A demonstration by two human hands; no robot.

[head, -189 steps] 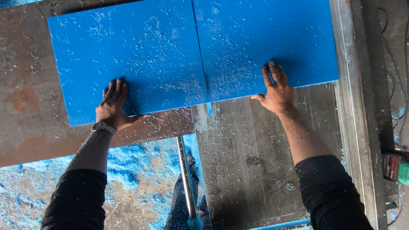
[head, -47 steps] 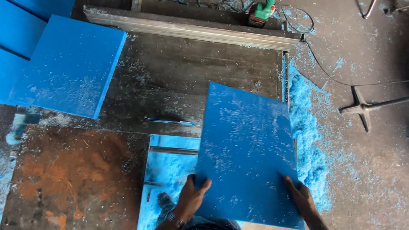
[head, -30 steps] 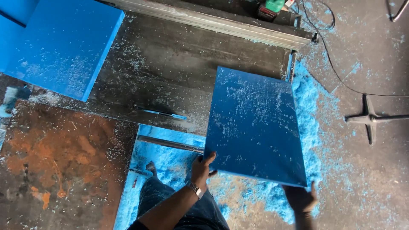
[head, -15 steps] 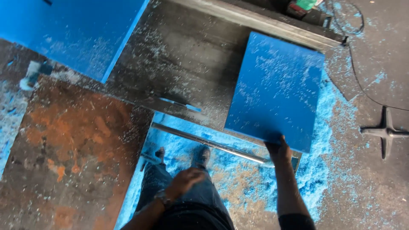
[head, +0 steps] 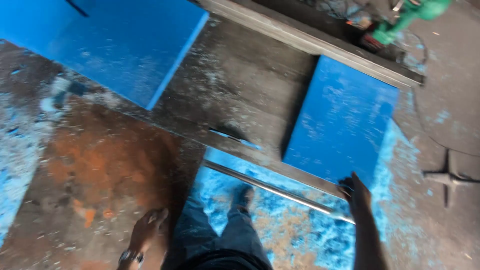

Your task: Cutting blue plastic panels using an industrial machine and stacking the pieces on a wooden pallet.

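Left hand (head: pixel 147 229) now off panel, hanging loose and empty by thigh near rusty plate (head: pixel 100 165). Right hand (head: pixel 356 192) alone has grip on near corner of blue panel (head: pixel 342 122), lying flat on dusty surface (head: pixel 240 95) against metal rail (head: pixel 310 42). Looks repositioned, one-handed nudge.

Workshop: rusty steel bench (head: pixel 100 165), blue sawdust (head: pixel 280 235), green power tool (head: pixel 405 20).
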